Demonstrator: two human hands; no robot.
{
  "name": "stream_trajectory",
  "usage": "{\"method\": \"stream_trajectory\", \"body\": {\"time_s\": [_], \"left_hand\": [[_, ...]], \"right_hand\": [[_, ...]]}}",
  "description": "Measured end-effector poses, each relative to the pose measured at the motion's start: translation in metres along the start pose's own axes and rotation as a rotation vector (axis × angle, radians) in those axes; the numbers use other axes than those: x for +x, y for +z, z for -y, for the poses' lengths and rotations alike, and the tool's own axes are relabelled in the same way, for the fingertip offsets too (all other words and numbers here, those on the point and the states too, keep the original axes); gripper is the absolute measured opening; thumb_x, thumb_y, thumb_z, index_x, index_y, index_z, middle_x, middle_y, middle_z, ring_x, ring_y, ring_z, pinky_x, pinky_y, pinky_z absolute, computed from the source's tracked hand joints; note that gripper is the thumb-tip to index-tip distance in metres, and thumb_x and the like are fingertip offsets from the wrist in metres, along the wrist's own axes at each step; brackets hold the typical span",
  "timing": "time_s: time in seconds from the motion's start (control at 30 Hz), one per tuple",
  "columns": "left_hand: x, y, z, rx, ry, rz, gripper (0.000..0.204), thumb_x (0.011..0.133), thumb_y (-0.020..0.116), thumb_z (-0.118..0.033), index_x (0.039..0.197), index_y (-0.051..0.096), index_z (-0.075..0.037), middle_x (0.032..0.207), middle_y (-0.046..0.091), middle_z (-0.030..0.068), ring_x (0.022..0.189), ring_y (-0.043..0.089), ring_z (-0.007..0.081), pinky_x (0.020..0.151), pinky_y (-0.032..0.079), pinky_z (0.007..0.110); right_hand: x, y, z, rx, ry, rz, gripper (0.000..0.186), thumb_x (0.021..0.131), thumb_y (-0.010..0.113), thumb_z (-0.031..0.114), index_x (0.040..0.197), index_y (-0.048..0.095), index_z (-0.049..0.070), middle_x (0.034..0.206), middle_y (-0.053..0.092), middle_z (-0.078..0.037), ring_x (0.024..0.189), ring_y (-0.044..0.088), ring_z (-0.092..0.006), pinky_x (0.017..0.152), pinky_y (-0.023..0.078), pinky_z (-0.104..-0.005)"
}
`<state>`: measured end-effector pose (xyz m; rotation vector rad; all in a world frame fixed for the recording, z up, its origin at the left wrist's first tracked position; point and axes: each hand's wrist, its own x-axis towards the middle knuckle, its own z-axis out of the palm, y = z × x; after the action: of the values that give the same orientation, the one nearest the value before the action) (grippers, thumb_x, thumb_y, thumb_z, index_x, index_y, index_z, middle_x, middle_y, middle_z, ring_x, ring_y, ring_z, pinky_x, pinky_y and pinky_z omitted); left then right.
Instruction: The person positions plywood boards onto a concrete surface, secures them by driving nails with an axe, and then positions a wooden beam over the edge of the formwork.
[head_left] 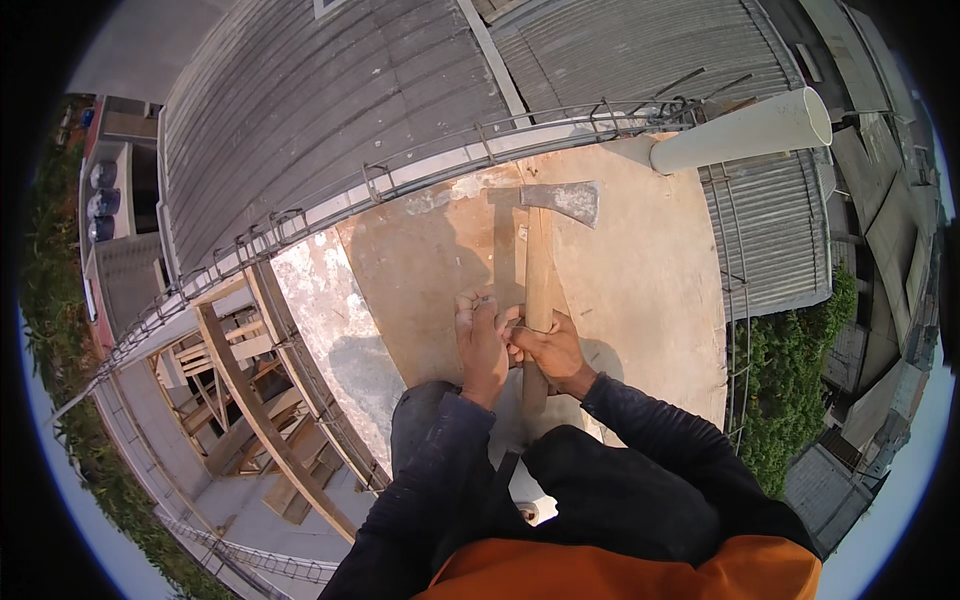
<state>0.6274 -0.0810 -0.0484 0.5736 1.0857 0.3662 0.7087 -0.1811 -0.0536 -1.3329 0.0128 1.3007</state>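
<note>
Your right hand [553, 350] is closed around the wooden handle of the hatchet [538, 260], whose head points toward twelve o'clock with its blade facing three. Just beside it, at nine o'clock, your left hand [482, 340] has its fingers curled; you cannot tell whether it holds anything. Below spreads a plywood sheet [650, 280]. A pale pipe [740, 135] juts between one and two o'clock, and a corrugated roof [340, 110] lies at eleven.
</note>
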Motion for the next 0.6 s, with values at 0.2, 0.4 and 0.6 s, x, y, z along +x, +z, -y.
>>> {"method": "stream_trajectory", "body": {"time_s": [0.2,0.4,0.6], "left_hand": [[0.019,0.014,-0.025,0.123,0.110,0.199,0.030,0.116,0.047,-0.028,0.138,0.044,-0.007,0.096,0.070,0.0141,0.058,0.049,0.0063,0.049,0.042,0.023],[0.032,0.006,-0.033,0.068,0.192,0.158,0.040,0.118,0.045,-0.025,0.152,0.039,-0.004,0.098,0.070,0.0106,0.062,0.050,0.0049,0.053,0.042,0.022],[0.042,-0.005,-0.043,0.189,0.423,0.196,0.052,0.116,0.045,-0.013,0.166,0.030,-0.005,0.114,0.067,0.0111,0.070,0.052,0.0061,0.060,0.047,0.023]], "right_hand": [[0.020,-0.003,0.020,0.137,0.127,-0.114,0.029,0.098,0.078,0.010,0.122,0.072,-0.004,0.089,0.074,-0.007,0.073,0.069,-0.0124,0.067,0.057,-0.0288],[0.035,0.015,0.043,-0.009,0.106,-0.101,0.032,0.098,0.076,0.007,0.127,0.069,-0.005,0.088,0.073,-0.006,0.075,0.070,-0.0135,0.067,0.057,-0.0307],[0.059,0.024,0.059,-0.056,0.136,-0.016,0.029,0.098,0.075,0.004,0.126,0.069,-0.006,0.088,0.073,-0.007,0.075,0.070,-0.0135,0.067,0.057,-0.0308]]}}
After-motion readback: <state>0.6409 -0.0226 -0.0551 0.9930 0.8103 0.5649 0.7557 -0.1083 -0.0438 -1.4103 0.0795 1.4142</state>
